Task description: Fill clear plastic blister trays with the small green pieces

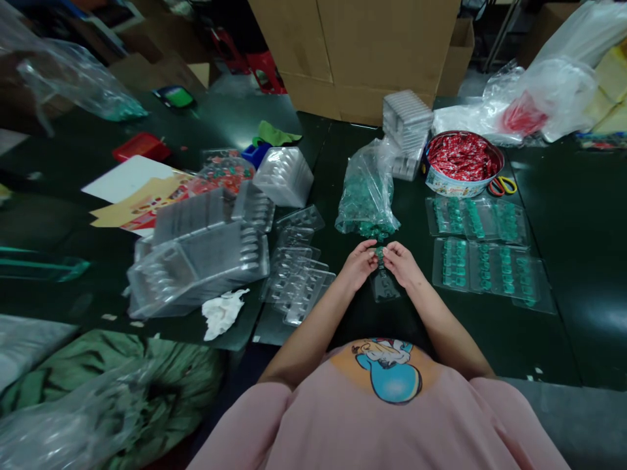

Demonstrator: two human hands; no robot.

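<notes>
Close to my body, my left hand (361, 266) and my right hand (402, 262) meet with fingertips pinched round a small green plastic piece (379, 252). Right below them is a clear plastic blister tray (385, 287), its upper end hidden by my fingers. Just beyond my hands, a clear bag (366, 186) lies with its mouth toward me, and green pieces (376, 230) spill from it. Off to the right, filled blister trays (483, 266) hold rows of green pieces. Left of my left hand, loose clear trays (300, 281) overlap on the dark table.
Big stacks of clear trays (210, 254) stand to the left, beside a crumpled tissue (224, 313). A round tin (463, 186) of red-wrapped items and scissors (503, 186) sit at back right. A tall cardboard box (362, 59) rises behind the table.
</notes>
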